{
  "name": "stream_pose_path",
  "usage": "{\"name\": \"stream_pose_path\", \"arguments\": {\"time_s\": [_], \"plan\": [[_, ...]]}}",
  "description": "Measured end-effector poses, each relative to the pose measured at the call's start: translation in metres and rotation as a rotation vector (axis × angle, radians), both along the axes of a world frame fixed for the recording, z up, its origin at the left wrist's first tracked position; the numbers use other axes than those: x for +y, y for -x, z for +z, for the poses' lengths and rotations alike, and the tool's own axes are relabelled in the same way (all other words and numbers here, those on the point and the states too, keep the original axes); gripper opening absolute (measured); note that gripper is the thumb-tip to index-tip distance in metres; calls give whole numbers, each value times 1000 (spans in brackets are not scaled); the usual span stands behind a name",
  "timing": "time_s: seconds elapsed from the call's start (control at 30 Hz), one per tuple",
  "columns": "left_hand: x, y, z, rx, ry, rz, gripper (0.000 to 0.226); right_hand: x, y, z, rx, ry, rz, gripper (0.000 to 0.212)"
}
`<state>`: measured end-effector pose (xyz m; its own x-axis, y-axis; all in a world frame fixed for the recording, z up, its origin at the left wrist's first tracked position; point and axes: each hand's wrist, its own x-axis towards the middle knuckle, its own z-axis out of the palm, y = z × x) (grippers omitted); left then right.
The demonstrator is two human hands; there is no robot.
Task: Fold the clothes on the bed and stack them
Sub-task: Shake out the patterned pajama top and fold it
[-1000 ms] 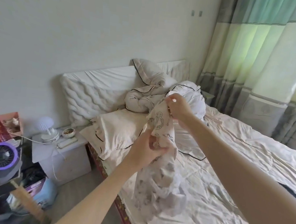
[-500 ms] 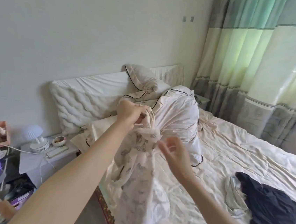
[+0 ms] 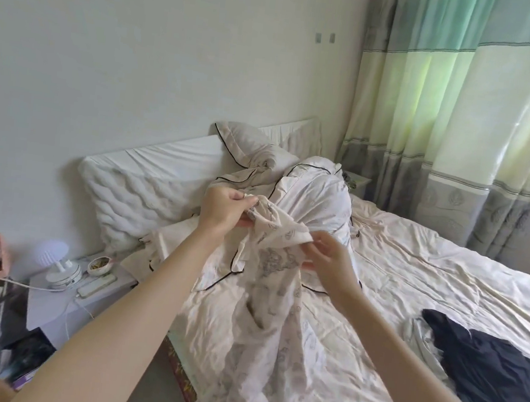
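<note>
The pale printed garment (image 3: 266,299) hangs lengthwise, top edge up at chest height, its long axis running down to the bed (image 3: 412,281), where its lower end crumples on the sheet. The left hand (image 3: 225,211) pinches one upper corner; the right hand (image 3: 328,256) pinches the other, slightly lower. A dark garment (image 3: 482,364) lies on the sheet, well apart to the right.

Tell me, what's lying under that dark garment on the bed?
A pale grey-white garment pokes out from beneath the dark garment's left edge, on the cream sheet. How far it extends underneath is hidden.
</note>
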<state>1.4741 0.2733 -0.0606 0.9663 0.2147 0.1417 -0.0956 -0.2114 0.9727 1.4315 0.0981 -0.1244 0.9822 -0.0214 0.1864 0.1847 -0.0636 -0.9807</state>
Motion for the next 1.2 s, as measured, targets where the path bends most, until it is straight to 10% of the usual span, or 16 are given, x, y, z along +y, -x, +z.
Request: {"name": "stream_pose_path", "arguments": {"time_s": [0.5, 0.87, 1.1, 1.2], "plan": [[-11, 23, 2, -160, -306, -351, 9, 8, -22, 73, 150, 39, 83, 9], [-4, 29, 29, -55, -45, -207, 4, -5, 2, -11, 137, 400, 183, 24], [20, 20, 40, -2, 118, -143, 16, -54, -4, -55, 227, 678, -168, 31], [28, 20, 33, 38, 5, -171, 16, -69, -16, -30, 343, 347, -210, 5]]}}
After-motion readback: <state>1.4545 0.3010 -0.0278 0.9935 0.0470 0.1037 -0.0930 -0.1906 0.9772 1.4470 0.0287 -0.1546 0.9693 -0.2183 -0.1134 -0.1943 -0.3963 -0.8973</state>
